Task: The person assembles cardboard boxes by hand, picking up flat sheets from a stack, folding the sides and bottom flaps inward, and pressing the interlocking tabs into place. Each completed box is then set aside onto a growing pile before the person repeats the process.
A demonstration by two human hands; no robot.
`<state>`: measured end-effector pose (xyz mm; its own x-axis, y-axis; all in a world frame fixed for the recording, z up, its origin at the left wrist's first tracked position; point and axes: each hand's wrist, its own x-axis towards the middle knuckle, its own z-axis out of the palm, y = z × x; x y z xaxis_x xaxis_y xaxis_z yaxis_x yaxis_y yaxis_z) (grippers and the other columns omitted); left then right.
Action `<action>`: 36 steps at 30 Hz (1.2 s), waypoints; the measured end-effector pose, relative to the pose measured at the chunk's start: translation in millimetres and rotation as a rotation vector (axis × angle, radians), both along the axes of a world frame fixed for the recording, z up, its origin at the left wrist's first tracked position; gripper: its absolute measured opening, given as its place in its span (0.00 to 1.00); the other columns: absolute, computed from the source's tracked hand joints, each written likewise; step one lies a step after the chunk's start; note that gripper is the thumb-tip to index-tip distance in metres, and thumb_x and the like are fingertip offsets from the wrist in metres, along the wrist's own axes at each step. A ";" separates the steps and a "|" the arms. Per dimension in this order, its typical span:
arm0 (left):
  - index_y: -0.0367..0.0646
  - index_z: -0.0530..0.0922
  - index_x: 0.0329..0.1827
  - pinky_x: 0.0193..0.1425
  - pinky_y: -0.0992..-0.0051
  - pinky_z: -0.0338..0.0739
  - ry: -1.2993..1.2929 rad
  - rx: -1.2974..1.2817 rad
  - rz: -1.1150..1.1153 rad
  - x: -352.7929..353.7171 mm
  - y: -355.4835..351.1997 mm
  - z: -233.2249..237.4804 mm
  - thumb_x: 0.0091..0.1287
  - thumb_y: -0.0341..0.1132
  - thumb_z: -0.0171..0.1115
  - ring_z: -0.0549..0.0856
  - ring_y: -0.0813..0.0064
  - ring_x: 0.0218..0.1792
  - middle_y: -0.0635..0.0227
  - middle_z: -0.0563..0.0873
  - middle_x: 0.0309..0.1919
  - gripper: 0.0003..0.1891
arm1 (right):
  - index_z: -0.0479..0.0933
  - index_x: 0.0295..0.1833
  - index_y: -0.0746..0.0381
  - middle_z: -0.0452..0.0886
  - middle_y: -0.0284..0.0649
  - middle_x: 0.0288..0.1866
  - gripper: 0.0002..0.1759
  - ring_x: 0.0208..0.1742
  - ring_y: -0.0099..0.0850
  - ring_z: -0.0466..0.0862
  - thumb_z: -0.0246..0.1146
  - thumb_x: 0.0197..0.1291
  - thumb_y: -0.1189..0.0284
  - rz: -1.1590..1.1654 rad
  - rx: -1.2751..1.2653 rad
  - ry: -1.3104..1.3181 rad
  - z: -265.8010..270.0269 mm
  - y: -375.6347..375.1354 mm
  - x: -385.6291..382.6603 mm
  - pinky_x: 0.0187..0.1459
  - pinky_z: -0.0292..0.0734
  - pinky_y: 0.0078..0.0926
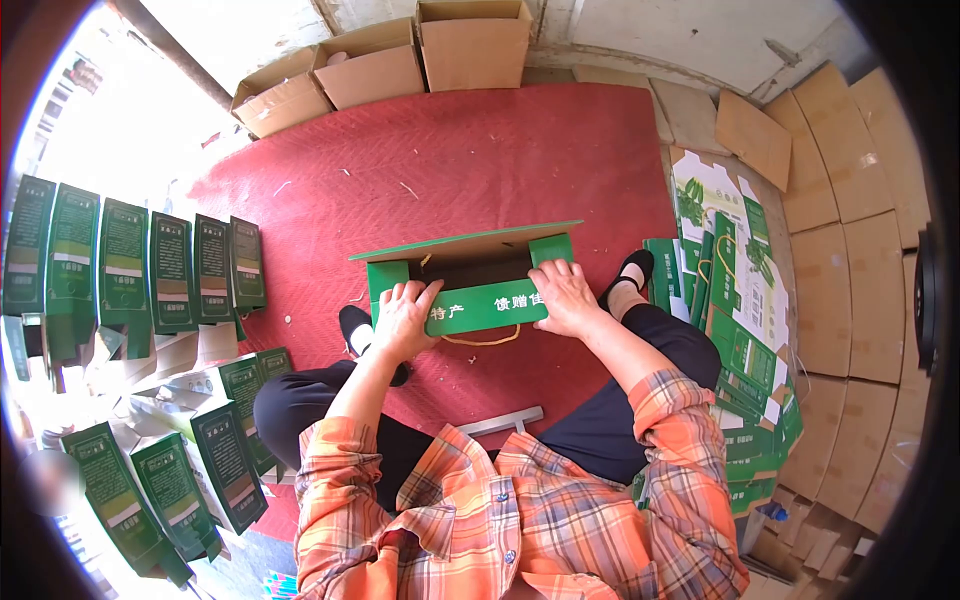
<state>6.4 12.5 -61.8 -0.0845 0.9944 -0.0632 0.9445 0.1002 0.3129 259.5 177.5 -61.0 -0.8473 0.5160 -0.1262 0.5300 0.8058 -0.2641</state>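
A green cardboard gift box (478,311) with white lettering stands between my legs, its top open toward me. The raised back flap shows its brown inner side, and the inside is dark. My left hand (405,318) grips the left part of the lettered front panel, fingers over its upper edge. At the right end of the same panel, my right hand (568,298) holds on in a similar way, fingers bent over the edge. Below the panel hangs a yellow cord handle (480,340). Both thumbs lie on or near the panel's lettered face.
Red carpet (400,150) covers the floor, with small scraps on it. Rows of green boxes (125,270) stand at my left. Flat green-and-white printed cartons (745,350) are piled at my right, beside stacked brown cartons (820,270). Open brown cartons (372,78) line the back.
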 end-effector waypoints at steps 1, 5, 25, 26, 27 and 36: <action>0.52 0.70 0.68 0.63 0.58 0.65 0.000 0.014 -0.002 -0.5 -0.1 -0.7 0.42 0.41 0.76 0.75 0.59 0.57 0.61 0.77 0.52 0.43 | 0.71 0.60 0.61 0.73 0.42 0.54 0.42 0.62 0.39 0.70 0.77 0.34 0.63 0.004 -0.013 -0.031 0.7 0.8 -0.8 0.60 0.65 0.40; 0.53 0.68 0.71 0.63 0.58 0.65 0.014 0.042 -0.005 0.0 -1.6 -2.9 0.43 0.42 0.76 0.74 0.59 0.58 0.63 0.76 0.54 0.46 | 0.68 0.64 0.62 0.72 0.43 0.60 0.47 0.64 0.39 0.69 0.78 0.35 0.60 0.010 -0.003 -0.045 -5.1 -1.2 1.2 0.62 0.63 0.42; 0.40 0.67 0.68 0.64 0.57 0.68 -0.323 0.058 0.350 -1.5 1.2 14.5 0.43 0.48 0.77 0.71 0.51 0.59 0.51 0.73 0.54 0.48 | 0.62 0.73 0.62 0.65 0.49 0.73 0.45 0.73 0.46 0.63 0.69 0.55 0.52 -0.227 0.191 0.621 64.2 35.8 14.1 0.71 0.56 0.47; 0.38 0.67 0.68 0.64 0.57 0.68 -0.373 0.127 0.415 -5.2 0.4 25.7 0.44 0.47 0.77 0.71 0.50 0.59 0.48 0.73 0.55 0.47 | 0.64 0.72 0.62 0.68 0.48 0.71 0.41 0.71 0.46 0.65 0.69 0.57 0.56 -0.257 0.204 0.735 73.9 40.9 17.3 0.70 0.60 0.44; 0.37 0.67 0.68 0.64 0.58 0.68 -0.410 0.213 0.440 -13.7 -0.9 38.6 0.44 0.46 0.76 0.71 0.52 0.59 0.50 0.73 0.55 0.46 | 0.65 0.71 0.62 0.69 0.48 0.71 0.38 0.71 0.46 0.66 0.68 0.59 0.58 -0.314 0.181 0.774 79.2 45.6 21.2 0.69 0.61 0.43; 0.36 0.76 0.60 0.53 0.64 0.80 -0.661 1.267 1.105 -93.2 -192.0 285.6 0.66 0.47 0.62 0.83 0.66 0.51 0.60 0.81 0.53 0.26 | 0.70 0.68 0.62 0.71 0.47 0.68 0.29 0.69 0.44 0.68 0.65 0.64 0.62 -0.375 0.050 0.737 71.5 43.6 22.3 0.68 0.64 0.41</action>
<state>-86.8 -179.5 223.8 -0.9488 -0.0312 0.3144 0.3155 -0.0438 0.9479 281.8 221.1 10.5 -0.4744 0.7707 0.4255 0.4706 0.6305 -0.6173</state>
